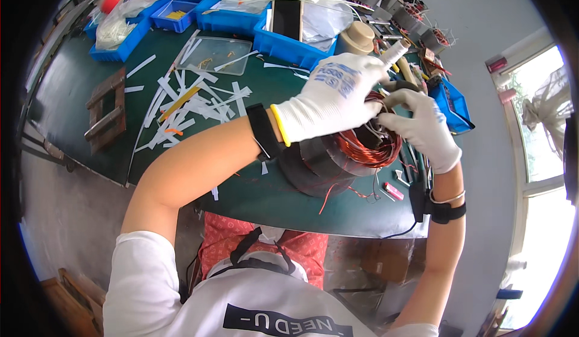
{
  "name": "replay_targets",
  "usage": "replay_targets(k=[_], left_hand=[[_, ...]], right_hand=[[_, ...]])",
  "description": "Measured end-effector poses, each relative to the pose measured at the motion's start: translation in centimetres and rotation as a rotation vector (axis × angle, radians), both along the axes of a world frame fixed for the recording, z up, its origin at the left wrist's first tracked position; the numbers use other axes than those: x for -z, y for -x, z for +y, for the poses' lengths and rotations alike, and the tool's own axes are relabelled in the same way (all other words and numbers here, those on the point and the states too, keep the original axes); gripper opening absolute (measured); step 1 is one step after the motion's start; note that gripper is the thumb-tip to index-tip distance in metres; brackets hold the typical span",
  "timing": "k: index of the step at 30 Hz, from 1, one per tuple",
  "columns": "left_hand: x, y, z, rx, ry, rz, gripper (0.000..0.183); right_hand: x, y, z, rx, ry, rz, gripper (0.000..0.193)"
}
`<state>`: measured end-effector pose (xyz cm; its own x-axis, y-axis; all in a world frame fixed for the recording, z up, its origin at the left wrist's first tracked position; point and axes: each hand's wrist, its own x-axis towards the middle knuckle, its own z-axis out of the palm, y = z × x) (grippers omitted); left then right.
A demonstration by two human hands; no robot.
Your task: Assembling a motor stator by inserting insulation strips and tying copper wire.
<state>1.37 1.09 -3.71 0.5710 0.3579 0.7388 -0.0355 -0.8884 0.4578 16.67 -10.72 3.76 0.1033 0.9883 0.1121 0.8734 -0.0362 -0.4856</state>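
Note:
A motor stator (322, 162) with a dark cylindrical body lies tilted on the green table in front of me. Red-brown copper windings (369, 150) bulge from its end facing right. My left hand (332, 96), in a white glove, reaches over the top, its thumb on the winding's upper rim and one finger stretched away. Its other fingers are partly hidden. From the right, my gloved right hand (425, 126) curls its thumb and fingers around the same upper edge. Both hands are closed on the copper. Loose red wire ends (338, 189) hang below the coil.
White paper strips (193, 108) lie scattered at left, near a wood-and-metal frame (107, 111). Blue bins (283, 41), a phone (286, 20) and a beige round container (357, 37) stand at the back. More stators (407, 16) line the far right. A pink lighter (394, 191) lies near the windings.

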Motion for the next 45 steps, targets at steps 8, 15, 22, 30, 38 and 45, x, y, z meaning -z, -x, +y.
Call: replay_targets(k=[8,15,22,30,38,45], left_hand=[[-2.5,0.4,1.8,0.097,-0.338,0.651,0.030],[-7.5,-2.8,4.4,0.336,-0.384,0.968,0.035],[-5.5,-3.6,6.6,0.498,0.062,0.907,0.046],[-1.8,-1.3,4.1,0.298,0.561,0.432,0.044],[-3.4,3.2,-4.0,0.268,-0.273,0.814,0.037],[-4.4,2.2,-4.1,0.153,-0.367,0.893,0.033]], right_hand=[[2.8,-0.6,-0.6,0.137,-0.140,-0.257,0.030],[1.7,-2.6,0.2,-0.025,-0.012,-0.085,0.031],[4.0,-4.9,0.1,0.087,-0.063,0.305,0.042],[6.1,-4.1,-1.0,0.318,-0.140,0.434,0.039],[7.6,-4.1,-2.3,0.287,-0.269,0.599,0.042],[7.0,-2.7,-2.4,0.331,-0.267,0.587,0.037]])
